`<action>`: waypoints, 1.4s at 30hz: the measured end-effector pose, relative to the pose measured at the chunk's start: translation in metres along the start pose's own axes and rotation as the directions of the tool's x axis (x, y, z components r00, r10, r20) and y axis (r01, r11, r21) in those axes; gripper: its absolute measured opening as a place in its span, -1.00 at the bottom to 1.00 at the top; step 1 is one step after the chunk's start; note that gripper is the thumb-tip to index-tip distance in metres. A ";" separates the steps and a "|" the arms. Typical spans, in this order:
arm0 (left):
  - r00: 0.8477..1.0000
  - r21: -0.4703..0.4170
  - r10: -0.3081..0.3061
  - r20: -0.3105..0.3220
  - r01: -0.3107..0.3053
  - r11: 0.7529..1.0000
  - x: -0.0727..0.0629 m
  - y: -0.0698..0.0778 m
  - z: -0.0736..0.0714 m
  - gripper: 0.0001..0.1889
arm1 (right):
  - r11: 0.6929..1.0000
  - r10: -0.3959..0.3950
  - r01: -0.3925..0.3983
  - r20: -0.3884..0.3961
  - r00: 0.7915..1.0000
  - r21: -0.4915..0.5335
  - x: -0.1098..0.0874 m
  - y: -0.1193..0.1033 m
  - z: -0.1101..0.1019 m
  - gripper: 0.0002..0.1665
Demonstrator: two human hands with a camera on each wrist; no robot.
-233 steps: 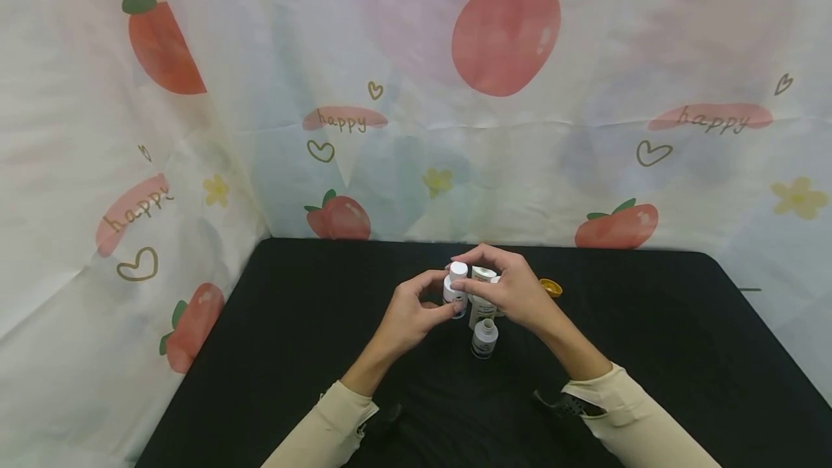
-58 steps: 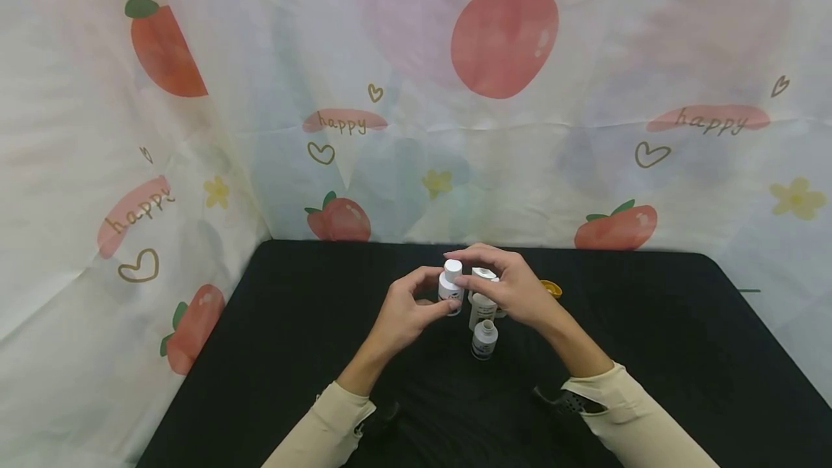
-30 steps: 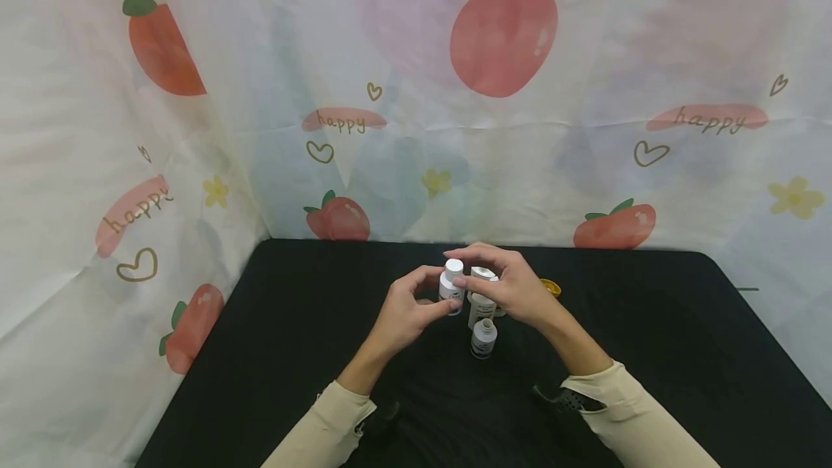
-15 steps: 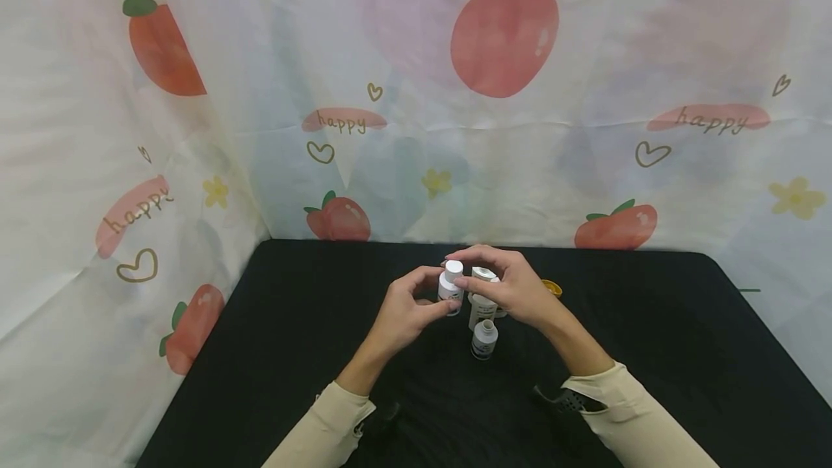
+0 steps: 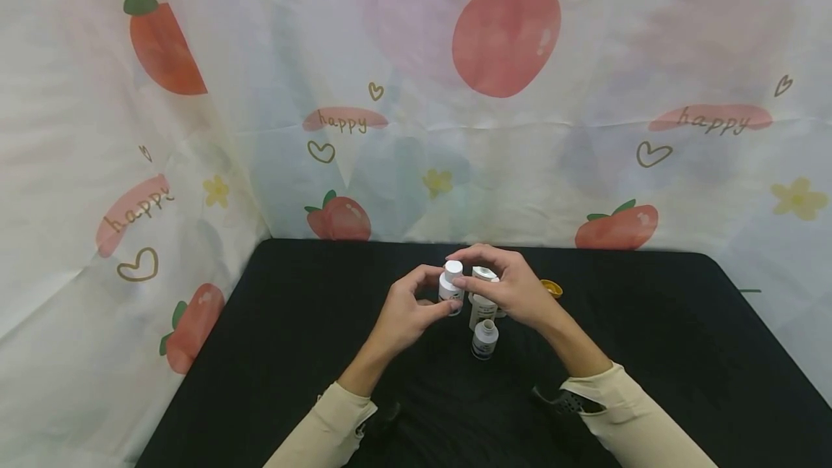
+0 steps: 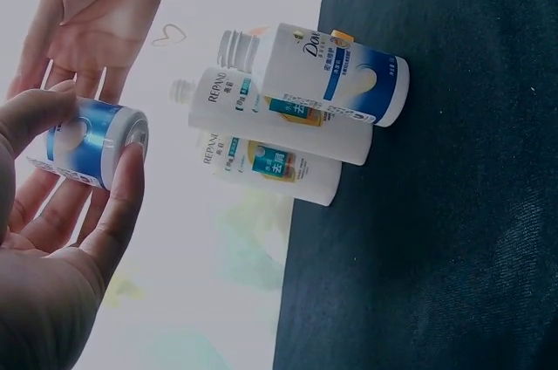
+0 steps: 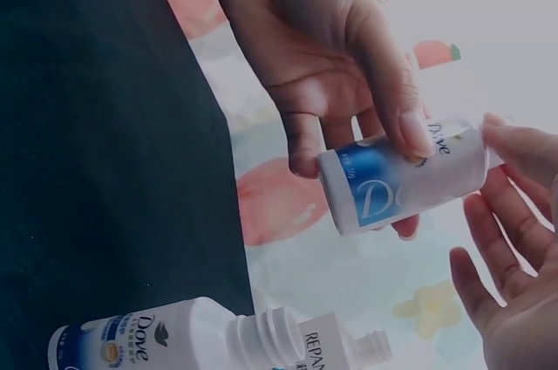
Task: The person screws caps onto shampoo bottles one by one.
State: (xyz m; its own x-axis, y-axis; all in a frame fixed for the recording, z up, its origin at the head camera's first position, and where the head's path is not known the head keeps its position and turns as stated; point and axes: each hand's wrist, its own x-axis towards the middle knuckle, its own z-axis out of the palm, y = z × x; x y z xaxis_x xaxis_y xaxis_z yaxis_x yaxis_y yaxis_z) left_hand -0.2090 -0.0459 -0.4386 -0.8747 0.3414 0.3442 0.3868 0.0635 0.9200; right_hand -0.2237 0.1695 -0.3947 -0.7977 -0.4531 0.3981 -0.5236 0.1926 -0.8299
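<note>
Left hand [image 5: 404, 309] clasped about the body of a white-and-blue Dove bottle [image 5: 449, 289], I hold it nearly upright, off the worktop [image 5: 312, 352], thumb across the label. With my right hand [image 5: 513, 287] I pinch its white cap [image 5: 453, 267], thumb and forefinger on either side. To work that cap well, I judge, the left should keep the body from turning while only the right twists, in line with the neck; whether the thread is fully seated I cannot tell.

Just beside, to the right and lower, stands an uncapped Dove bottle [image 6: 379, 82], its threaded neck bare, with a teal-labelled bottle [image 6: 253, 113] and its twin [image 6: 314, 180] close behind. They sit under my right hand, so a dropped knuckle could tip one; the easier room for moving lies to my left. Farther off are a small yellow cap-like piece [image 5: 552, 288], the worktop's far edge, then the fruit-printed cloth [image 5: 507, 42].
</note>
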 end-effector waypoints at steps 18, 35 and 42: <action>0.998 -0.009 0.034 -0.060 -0.034 0.999 0.001 0.005 0.008 -0.60 | 0.999 0.013 -0.009 -0.085 0.996 0.043 -0.001 -0.003 0.007 -0.70; 0.999 0.008 -0.021 0.042 0.021 1.000 0.004 0.007 0.000 -0.46 | 0.999 0.019 -0.018 -0.027 0.999 0.051 0.002 -0.004 -0.003 -0.69; 0.993 0.002 -0.050 0.103 0.050 0.999 0.007 0.003 -0.008 -0.49 | 0.996 0.025 -0.024 -0.017 1.000 0.084 0.001 -0.002 -0.003 -0.69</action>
State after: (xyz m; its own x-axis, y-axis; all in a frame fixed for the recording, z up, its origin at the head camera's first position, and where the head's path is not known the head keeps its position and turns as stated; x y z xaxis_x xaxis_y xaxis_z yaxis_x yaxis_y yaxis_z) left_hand -0.2159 -0.0506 -0.4322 -0.8580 0.4328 0.2767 0.3431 0.0821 0.9357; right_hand -0.2239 0.1711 -0.3915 -0.8157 -0.4333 0.3833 -0.4773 0.1295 -0.8692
